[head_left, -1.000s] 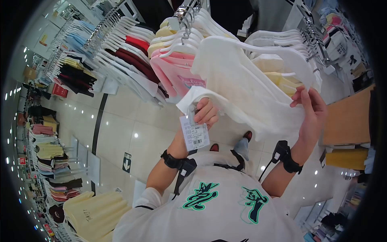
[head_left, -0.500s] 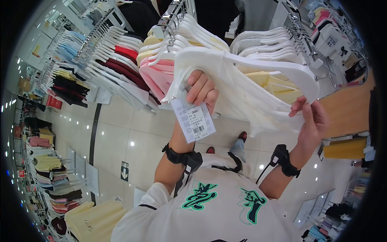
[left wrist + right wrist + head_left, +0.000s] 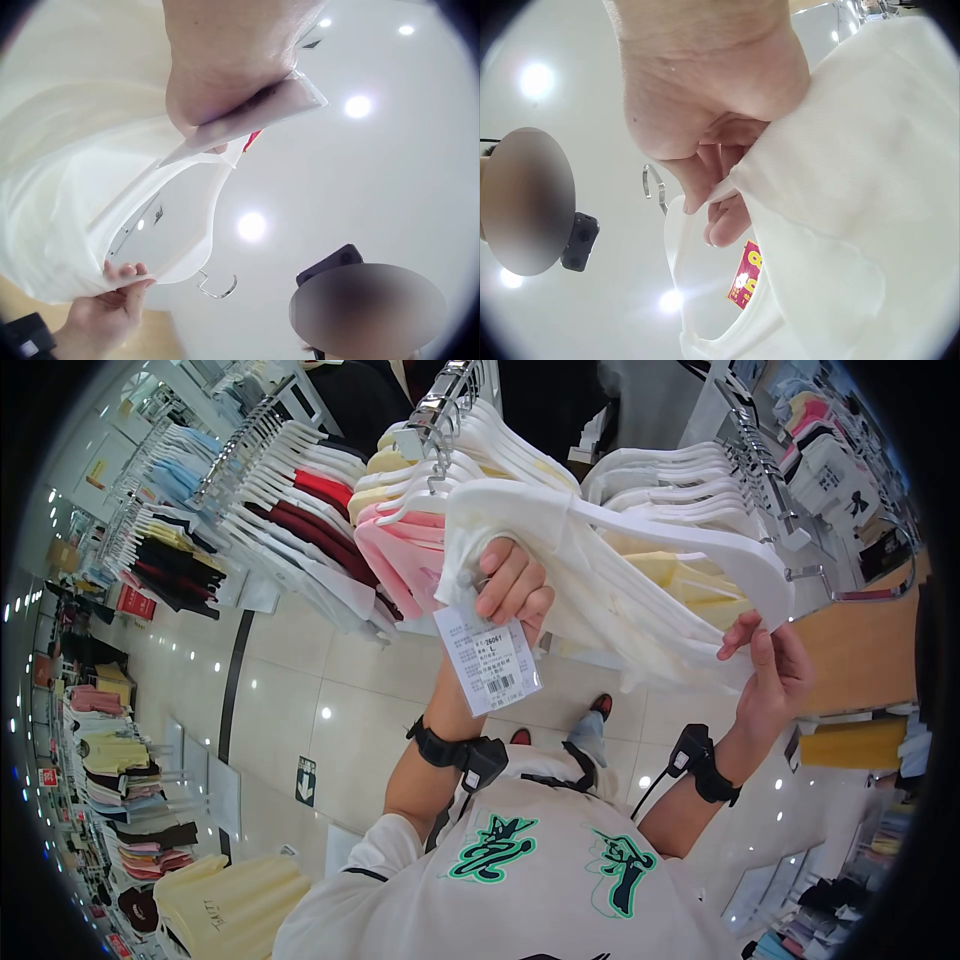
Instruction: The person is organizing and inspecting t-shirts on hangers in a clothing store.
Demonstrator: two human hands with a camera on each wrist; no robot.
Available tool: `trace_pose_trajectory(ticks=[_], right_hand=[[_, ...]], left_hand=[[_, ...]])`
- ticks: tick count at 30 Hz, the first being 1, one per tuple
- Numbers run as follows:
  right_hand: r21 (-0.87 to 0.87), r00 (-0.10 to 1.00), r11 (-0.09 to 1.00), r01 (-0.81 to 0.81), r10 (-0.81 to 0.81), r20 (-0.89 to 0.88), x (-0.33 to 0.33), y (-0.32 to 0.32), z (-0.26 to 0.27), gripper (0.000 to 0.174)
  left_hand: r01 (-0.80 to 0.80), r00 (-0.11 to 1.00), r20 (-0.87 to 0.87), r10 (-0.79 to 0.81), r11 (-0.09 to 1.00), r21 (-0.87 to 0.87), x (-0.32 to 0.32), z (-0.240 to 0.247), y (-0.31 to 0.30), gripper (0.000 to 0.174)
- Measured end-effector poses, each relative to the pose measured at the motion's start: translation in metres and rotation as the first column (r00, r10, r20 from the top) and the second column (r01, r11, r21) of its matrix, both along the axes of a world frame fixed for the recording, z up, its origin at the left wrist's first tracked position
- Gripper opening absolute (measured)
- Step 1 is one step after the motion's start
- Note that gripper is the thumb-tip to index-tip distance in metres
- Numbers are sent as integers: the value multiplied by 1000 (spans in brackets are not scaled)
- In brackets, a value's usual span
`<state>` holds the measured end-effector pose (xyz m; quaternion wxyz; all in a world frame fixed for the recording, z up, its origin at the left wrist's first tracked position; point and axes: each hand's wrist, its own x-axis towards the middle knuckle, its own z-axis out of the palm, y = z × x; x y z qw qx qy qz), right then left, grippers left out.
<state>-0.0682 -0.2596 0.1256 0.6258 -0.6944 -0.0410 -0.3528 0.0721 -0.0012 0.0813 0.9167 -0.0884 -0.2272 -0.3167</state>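
Note:
A white top (image 3: 610, 600) hangs draped on a white hanger (image 3: 690, 538) held up in front of the person. The left hand (image 3: 516, 588), fingers curled, holds a printed white hang tag (image 3: 490, 663) close to the hanger's left end and against the top's cloth. The tag's printed face, with a barcode, is turned up to the head camera. At the other end of the hanger, the right hand (image 3: 772, 668) pinches the edge of the white top between thumb and fingers (image 3: 727, 223). The hanger's metal hook (image 3: 217, 287) shows in the left wrist view.
Just beyond the hands, a metal rail (image 3: 440, 405) carries pink, yellow and white clothes on hangers. Another rail (image 3: 755, 445) stands to its right. Dark red garments (image 3: 310, 530) hang further left. A yellow shirt (image 3: 225, 905) is at the lower left. A red label (image 3: 746, 274) shows overhead.
The left hand has risen with the hang tag towards the hanger's left end, and the tag faces the head camera more fully. The hanger's left end has dropped and shifted left. The right hand keeps its pinch.

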Motion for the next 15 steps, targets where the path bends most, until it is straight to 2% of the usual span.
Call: trace_pose_trajectory(ticks=[6,9,10,11,12,13,14,15], right_hand=[[9,1000,1000,-14,14,-27,6,6,3,22],[-6,998,1000,-14,13,-67,6,4,3,20],[4,993,999,-31,32,-114,6,3,0,18],[11,986,999,-40,42,-162,5,-1,-2,16],[-5,988,1000,-10,9,-156,2,-5,-4,16],[-8,975,998,-58,55,-215,1,-9,-11,15],[-7,957,995,-103,97,-273,-1,-15,-19,13],[-4,940,995,-102,95,-328,-4,-22,-28,12]], left_hand=[[-5,999,-38,4,1000,-18,1,-13,7,12],[-14,998,-59,15,1000,18,3,-33,14,22],[-122,992,54,112,965,232,2,-41,19,29],[-239,967,186,175,879,414,-1,-50,23,37],[-328,940,296,169,689,647,-10,-61,32,50],[-322,932,363,12,491,809,-5,-84,44,50],[-259,914,338,-223,319,912,1,-104,56,42],[-313,876,371,-309,221,924,-3,-132,63,33]])
